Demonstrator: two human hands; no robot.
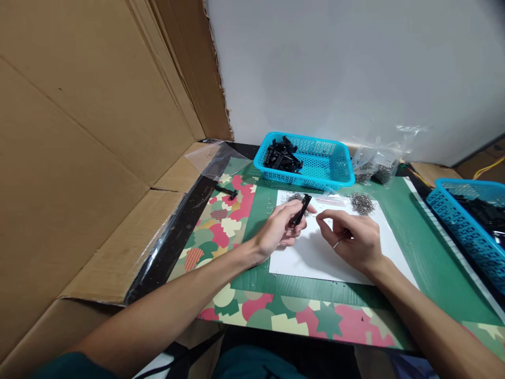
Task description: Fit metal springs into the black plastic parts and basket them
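In my left hand (286, 222) is a narrow black plastic part (301, 209), tilted upright between thumb and fingers. Just to its right, my right hand (352, 237) has thumb and index finger pinched together, a little apart from the part; anything between those fingertips is too small to make out. A ring sits on one finger of that hand. Both hands are over a white sheet (303, 263). Behind the left hand lies a pile of small metal pieces (294, 198), partly hidden. A second pile of small metal pieces (362, 203) lies beyond the right hand.
A blue basket (307, 181) with black parts stands at the back; another blue basket (465, 223) is at the right. Clear bags (379, 163) lean by the wall. One loose black part (226, 191) lies left on the mat. Cardboard (118, 247) walls the left side.
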